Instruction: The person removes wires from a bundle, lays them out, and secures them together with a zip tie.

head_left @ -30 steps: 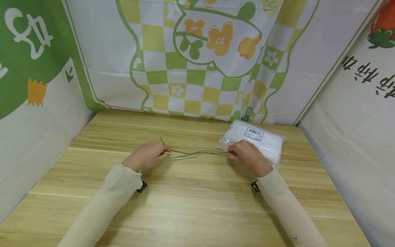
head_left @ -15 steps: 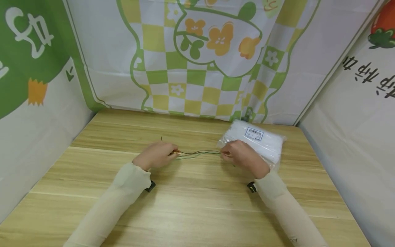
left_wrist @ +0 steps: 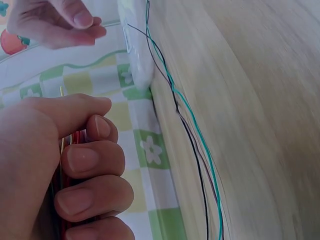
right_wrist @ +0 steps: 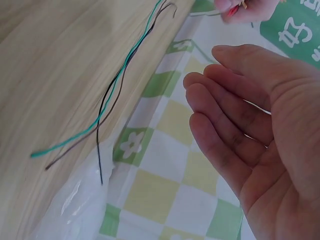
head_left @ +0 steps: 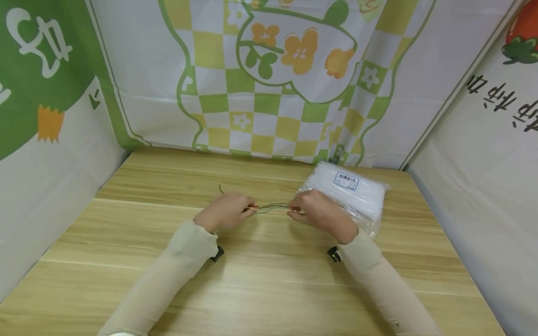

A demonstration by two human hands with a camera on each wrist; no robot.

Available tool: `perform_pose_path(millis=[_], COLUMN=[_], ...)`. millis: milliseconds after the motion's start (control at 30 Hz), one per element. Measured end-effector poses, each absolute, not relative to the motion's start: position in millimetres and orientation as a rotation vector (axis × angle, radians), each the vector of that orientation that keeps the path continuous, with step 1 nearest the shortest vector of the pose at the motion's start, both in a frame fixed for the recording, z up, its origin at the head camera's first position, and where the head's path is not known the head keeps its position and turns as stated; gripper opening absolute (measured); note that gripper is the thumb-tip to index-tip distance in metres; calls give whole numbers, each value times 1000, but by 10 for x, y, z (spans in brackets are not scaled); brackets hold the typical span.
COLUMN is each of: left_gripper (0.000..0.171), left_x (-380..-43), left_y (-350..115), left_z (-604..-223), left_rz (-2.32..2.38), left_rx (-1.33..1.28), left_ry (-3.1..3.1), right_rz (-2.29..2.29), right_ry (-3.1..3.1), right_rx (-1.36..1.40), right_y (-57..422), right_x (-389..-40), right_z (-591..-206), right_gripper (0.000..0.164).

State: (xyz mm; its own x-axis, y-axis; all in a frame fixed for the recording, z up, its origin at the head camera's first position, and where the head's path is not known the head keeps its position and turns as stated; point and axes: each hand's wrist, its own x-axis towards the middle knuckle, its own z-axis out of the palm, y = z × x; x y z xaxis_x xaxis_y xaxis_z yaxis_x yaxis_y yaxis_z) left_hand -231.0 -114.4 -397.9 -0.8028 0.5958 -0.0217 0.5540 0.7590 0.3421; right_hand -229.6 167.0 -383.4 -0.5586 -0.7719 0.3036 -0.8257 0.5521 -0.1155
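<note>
Head view: left hand (head_left: pixel 226 212) and right hand (head_left: pixel 323 215) have edged closer, the left's fingers (left_wrist: pixel 82 159) curled round red and yellow wires (left_wrist: pixel 76 137), the right's relaxed and empty, so the green wire (left_wrist: pixel 199 130) between them over the desk (head_left: pixel 273 284) looks loose.

The tabletop (head_left: pixel 273 294) looks like wood, streaked with grain and smooth, with a soft sheen, while the thin wires (left_wrist: pixel 173 89) seem plastic-coated, sleek and faintly glossy. The bag (head_left: pixel 364 202) is clear, shiny, crinkled plastic with a flat, papery label (head_left: pixel 346 181), and the printed curtain (head_left: pixel 265 126) hangs as matt, lightly creased cloth. From here the sleeves (head_left: pixel 182 261) look like soft, matt cloth too, and the wrist buckles (head_left: pixel 217 254) like dark plastic
</note>
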Motion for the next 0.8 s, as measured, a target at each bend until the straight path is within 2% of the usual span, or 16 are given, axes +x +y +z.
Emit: perform_pose_path(millis=[300,533,800], left_gripper=[24,31,27], left_x=[-2305,-2307,-2304], left_y=[-969,-865,-772], left_z=[-3981,-4009,-4022], left_rz=[488,518,513], left_rx=[950,966,1014], left_ry=[2800,2771,2771], right_rz=[342,357,399], right_ry=[-2614,-2598,-2536], right_rx=[1363,1395,1410], right_y=[1500,1416,1382], right_x=[-2224,-2183,-2187], right_z=[-3794,-3765,-3789], right_gripper=[5,4,6])
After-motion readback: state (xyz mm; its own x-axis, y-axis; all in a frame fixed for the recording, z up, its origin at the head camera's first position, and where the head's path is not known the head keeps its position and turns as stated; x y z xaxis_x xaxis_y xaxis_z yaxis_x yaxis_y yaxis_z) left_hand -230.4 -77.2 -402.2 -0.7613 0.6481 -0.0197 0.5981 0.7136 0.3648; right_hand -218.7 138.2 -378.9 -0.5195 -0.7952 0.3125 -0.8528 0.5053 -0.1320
